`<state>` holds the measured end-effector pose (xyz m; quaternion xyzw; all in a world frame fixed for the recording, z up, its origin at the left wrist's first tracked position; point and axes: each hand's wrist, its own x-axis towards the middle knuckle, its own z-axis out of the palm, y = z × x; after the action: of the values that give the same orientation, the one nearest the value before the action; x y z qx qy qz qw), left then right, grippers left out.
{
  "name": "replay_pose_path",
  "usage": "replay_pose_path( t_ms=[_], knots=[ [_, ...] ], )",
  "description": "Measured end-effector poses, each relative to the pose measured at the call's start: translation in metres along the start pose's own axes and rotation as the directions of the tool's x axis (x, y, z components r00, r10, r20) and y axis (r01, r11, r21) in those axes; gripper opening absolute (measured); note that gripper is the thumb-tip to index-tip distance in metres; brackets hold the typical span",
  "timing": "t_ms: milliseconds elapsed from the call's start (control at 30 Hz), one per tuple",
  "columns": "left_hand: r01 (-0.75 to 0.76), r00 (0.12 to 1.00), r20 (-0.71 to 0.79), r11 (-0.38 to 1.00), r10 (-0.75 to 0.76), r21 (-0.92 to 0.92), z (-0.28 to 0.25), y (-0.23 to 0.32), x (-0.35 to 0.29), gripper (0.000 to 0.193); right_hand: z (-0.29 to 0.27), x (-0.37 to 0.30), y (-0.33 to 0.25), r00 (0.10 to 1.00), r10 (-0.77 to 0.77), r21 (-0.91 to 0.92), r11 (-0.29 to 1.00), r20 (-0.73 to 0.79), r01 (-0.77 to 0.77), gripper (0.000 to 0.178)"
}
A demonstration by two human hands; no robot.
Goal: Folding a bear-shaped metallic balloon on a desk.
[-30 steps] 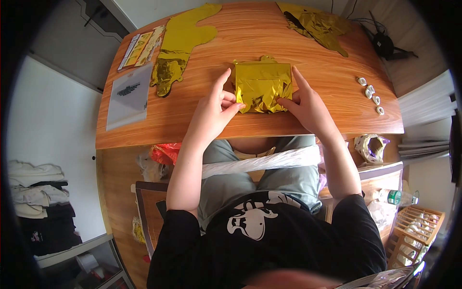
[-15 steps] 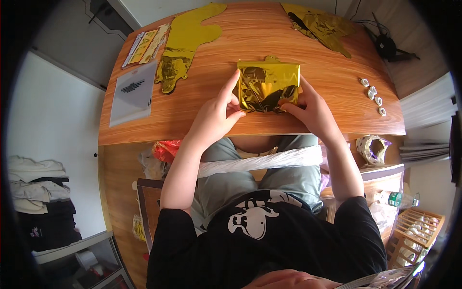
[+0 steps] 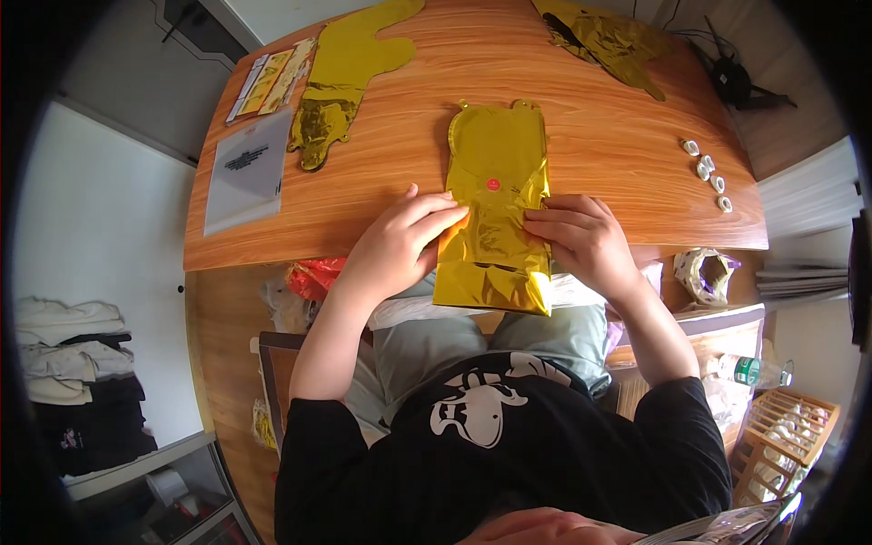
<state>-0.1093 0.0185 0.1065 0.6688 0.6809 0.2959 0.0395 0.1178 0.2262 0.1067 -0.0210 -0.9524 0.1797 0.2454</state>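
A gold foil balloon (image 3: pixel 495 154), flat and partly unfolded, lies at the middle of the table's front. A small red round mark sits near its centre, and two tabs stick out at its far end. Its near end is creased and juts past the table edge over my lap. My left hand (image 3: pixel 397 238) has its fingers over the foil's left edge. On the opposite edge, my right hand (image 3: pixel 590 238) lays its fingers over the foil. Both thumbs are hidden, apparently beneath the foil, so each hand looks closed on an edge.
Another flat gold foil balloon (image 3: pixel 350 77) lies at the far left, beside printed packaging (image 3: pixel 270 82) and a clear plastic sleeve (image 3: pixel 245 177). More gold foil (image 3: pixel 609 41) is at the far right. Several small white rolls (image 3: pixel 706 168) line the right side of the wooden table (image 3: pixel 363 191).
The folded foil has opened into a longer sheet, its near end now stretching toward me past the table edge. Both hands have moved a little nearer and turned palms down over its sides.
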Motion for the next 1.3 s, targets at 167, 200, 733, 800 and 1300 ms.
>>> replay_pose_path(
  t_ms=[167, 200, 733, 800, 1300],
  knots=[
    [-0.131, 0.991, 0.018, 0.973, 0.130, 0.191, 0.001, 0.001, -0.004, 0.046, 0.000, -0.002, -0.001, 1.000, -0.009, -0.031, 0.999, -0.007, 0.009, 0.036],
    [-0.166, 0.986, 0.022, 0.961, 0.165, 0.220, 0.003, -0.001, -0.006, 0.045, 0.000, -0.002, -0.002, 1.000, -0.009, -0.030, 1.000, -0.006, 0.009, 0.036],
    [-0.178, 0.984, 0.012, 0.959, 0.179, 0.219, 0.005, -0.003, -0.007, 0.042, 0.007, -0.010, -0.005, 0.998, -0.054, -0.145, 0.988, -0.018, 0.051, 0.037],
    [-0.185, 0.982, 0.012, 0.959, 0.187, 0.213, 0.002, 0.000, -0.004, 0.037, 0.005, -0.008, -0.004, 0.998, -0.055, -0.150, 0.987, -0.010, 0.053, 0.037],
    [-0.200, 0.977, -0.013, 0.941, 0.212, 0.271, 0.007, -0.005, -0.008, 0.033, 0.003, -0.011, -0.004, 0.996, -0.088, -0.140, 0.986, 0.006, 0.087, 0.041]
  ],
)
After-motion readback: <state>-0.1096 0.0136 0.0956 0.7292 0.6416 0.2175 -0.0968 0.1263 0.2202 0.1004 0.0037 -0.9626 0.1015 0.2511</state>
